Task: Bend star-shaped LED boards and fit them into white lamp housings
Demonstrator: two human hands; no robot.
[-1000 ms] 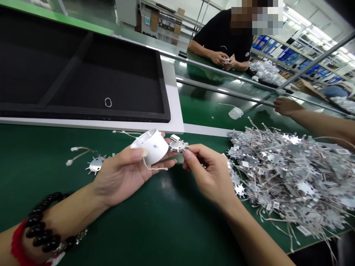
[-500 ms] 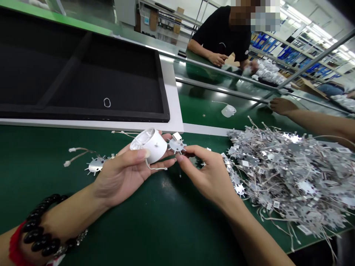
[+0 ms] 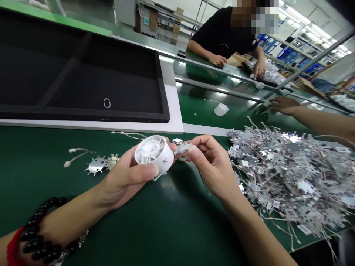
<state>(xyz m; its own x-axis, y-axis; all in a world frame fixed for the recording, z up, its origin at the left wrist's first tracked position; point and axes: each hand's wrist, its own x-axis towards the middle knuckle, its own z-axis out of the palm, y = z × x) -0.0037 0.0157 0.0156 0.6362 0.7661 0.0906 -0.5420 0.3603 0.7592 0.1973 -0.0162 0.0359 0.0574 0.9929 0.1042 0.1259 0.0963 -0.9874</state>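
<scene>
White plastic housing (image 3: 154, 154) now tipped open-face toward you, gripped in your left hand (image 3: 130, 177); right hand (image 3: 212, 162) pinching star plate (image 3: 183, 149), closer at 3 o'clock, nearly touching rim.

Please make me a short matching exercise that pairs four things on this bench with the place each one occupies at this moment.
Things:
1. round white plastic housing
2. small silver star-shaped metal plate
3. big heap of silver star plates with wires
4. small white loop

Places:
A. inside the black foam tray
B. piled on the green mat, to the person's right
C. gripped in the left hand
D. pinched in the fingers of the right hand

Pairs: 1-C, 2-D, 3-B, 4-A
</scene>
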